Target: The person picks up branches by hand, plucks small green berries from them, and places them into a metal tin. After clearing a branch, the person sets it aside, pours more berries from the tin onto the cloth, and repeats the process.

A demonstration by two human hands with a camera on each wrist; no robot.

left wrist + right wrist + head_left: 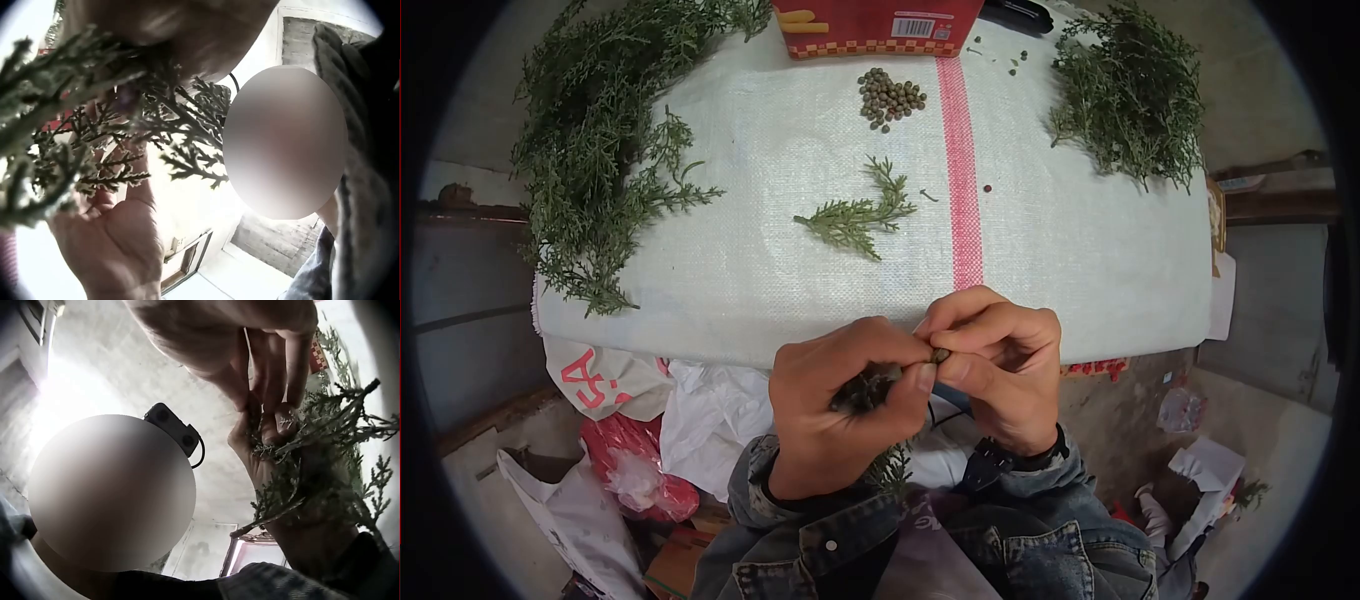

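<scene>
Both hands meet low in the head view, just in front of the sack-covered table edge. My left hand [830,400] holds an evergreen sprig [892,468], whose scaly green twigs stick out under the palm. In the right wrist view the sprig [287,503] hangs from that hand, its twigs spreading out. Thumb and forefinger of my right hand [1010,375] pinch a small round brown berry [941,355]. The left thumb and fingertips come right up to the same berry. Further up on the sack lies a pile of similar berries [890,98].
A loose sprig [855,220] lies mid-sack, near a single dark berry [988,188]. Heaps of evergreen branches lie at left [590,170] and right [1130,95]. A red box [875,35] stands at the back, a black object [1020,14] beside it. Bags [625,470] sit below left.
</scene>
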